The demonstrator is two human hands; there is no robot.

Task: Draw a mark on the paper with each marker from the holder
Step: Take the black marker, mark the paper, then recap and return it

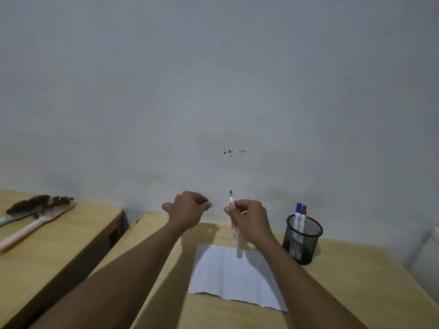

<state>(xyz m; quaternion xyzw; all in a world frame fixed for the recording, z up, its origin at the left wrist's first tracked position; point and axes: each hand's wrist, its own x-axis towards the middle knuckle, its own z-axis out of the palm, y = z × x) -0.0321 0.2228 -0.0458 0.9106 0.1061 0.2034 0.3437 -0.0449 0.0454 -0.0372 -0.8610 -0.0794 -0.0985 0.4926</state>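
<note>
My right hand (249, 219) holds a white marker (234, 231) upright above the far edge of the paper (228, 274). Its black tip points up and is uncapped. My left hand (187, 210) hovers just left of it at the same height. Its fingers are pinched around a small dark piece that looks like the marker's cap, and a small gap separates the hands. The white sheet lies flat on the wooden desk (344, 281), with no marks that I can see. A black mesh holder (303, 241) stands to the right of the paper, with a blue-capped marker (298, 216) and a red-capped marker (303, 217) in it.
A second wooden desk (59, 241) stands to the left across a dark gap, with a brush (35, 214) lying on it. A grey wall (213, 91) rises right behind both desks. Something white (425, 252) stands at the far right edge.
</note>
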